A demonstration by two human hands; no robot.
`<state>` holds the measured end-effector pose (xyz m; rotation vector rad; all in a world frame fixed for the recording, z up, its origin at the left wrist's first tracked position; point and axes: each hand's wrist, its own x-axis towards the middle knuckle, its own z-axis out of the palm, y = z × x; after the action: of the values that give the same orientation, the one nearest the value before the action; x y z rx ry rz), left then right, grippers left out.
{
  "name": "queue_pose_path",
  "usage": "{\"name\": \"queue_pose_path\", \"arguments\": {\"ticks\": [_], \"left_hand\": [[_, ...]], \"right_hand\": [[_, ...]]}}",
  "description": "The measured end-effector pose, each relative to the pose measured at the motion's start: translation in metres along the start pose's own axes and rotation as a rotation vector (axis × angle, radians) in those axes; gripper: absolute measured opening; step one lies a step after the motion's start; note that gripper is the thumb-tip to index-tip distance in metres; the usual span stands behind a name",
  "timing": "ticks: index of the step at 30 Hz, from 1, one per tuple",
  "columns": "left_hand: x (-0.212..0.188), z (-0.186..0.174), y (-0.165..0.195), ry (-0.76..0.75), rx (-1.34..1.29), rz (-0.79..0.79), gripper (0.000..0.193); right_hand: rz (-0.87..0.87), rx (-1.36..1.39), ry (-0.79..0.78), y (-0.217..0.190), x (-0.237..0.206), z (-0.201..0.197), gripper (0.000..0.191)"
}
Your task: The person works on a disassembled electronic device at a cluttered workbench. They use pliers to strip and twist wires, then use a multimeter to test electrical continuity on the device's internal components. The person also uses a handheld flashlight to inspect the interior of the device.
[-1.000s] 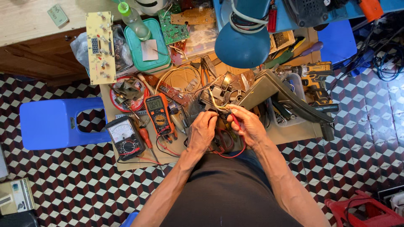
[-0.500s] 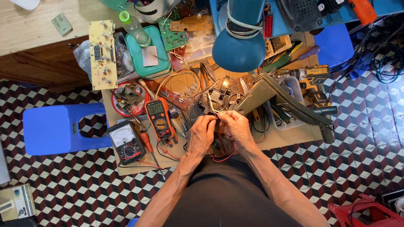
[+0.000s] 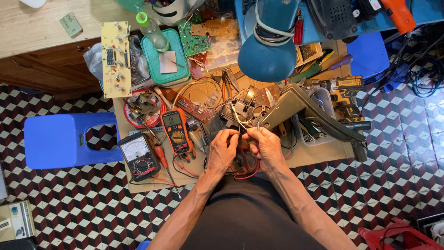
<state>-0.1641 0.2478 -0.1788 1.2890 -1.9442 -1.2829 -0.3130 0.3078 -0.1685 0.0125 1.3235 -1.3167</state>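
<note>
Holding: your left hand (image 3: 222, 150) and right hand (image 3: 264, 147) pinch thin wires (image 3: 238, 121), fingers closed.
Change: hands have drawn together, nearer the orange multimeter (image 3: 176, 132).

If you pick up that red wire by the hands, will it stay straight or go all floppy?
Probably floppy: the red wire already sags in a loose loop below the left hand and right hand. It looks thin, so likely light. It might snag, since other wires and tools crowd the cardboard mat.

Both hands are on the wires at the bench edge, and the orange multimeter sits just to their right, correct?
Not quite. In the head view the orange multimeter lies to the left of the hands, not the right. The left hand and right hand are on the wires as you say.
</note>
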Motion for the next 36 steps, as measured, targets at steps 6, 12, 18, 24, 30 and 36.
{"name": "queue_pose_path", "arguments": {"ticks": [6,12,18,24,30,36], "left_hand": [[-0.002,-0.005,0.002,0.019,0.035,-0.092,0.019],[-0.007,-0.022,0.01,0.165,0.028,-0.12,0.024],[-0.003,-0.008,0.018,0.035,-0.253,-0.409,0.033],[0.005,0.01,0.012,-0.083,-0.765,-0.698,0.027],[0.002,0.029,0.003,-0.094,-1.0,-0.709,0.024],[-0.001,0.027,-0.009,-0.072,-0.949,-0.71,0.03]], "right_hand": [[0.0,0.0,-0.022,0.006,0.001,-0.003,0.017],[-0.022,-0.053,-0.018,0.015,0.0,0.0,0.02],[-0.164,-0.097,0.055,0.019,-0.003,0.009,0.013],[-0.304,-0.233,0.102,0.023,-0.012,0.015,0.017],[-0.309,-0.312,0.161,0.025,-0.016,0.0,0.016],[-0.148,-0.078,0.29,0.037,-0.001,-0.053,0.015]]}}
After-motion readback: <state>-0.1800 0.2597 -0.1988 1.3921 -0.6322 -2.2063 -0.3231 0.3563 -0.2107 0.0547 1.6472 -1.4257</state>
